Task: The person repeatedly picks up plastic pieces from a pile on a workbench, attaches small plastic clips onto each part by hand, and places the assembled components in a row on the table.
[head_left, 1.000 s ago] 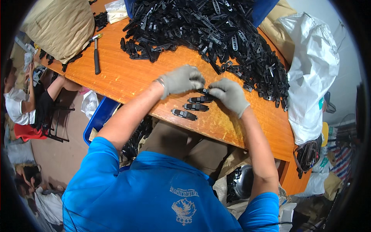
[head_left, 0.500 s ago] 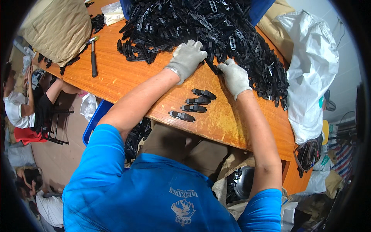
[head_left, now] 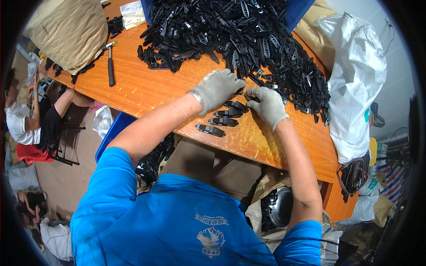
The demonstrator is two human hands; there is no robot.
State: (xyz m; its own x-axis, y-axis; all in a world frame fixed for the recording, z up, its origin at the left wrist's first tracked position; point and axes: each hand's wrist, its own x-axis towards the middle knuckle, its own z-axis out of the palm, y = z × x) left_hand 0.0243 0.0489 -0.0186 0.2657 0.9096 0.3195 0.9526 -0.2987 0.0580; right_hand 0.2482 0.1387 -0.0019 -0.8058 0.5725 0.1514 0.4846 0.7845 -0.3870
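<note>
Two gloved hands, your left hand and right hand, pinch black clips beside the heap spilling from a blue bin; white sack right.

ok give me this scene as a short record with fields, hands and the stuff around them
left hand: grey knit-gloved left hand, fingers at the pile's edge
right hand: grey knit-gloved right hand, beside the row
pile: heap of black plastic clips
row: three black clips laid out
surface: orange wooden table
tool: black-handled hammer
</note>
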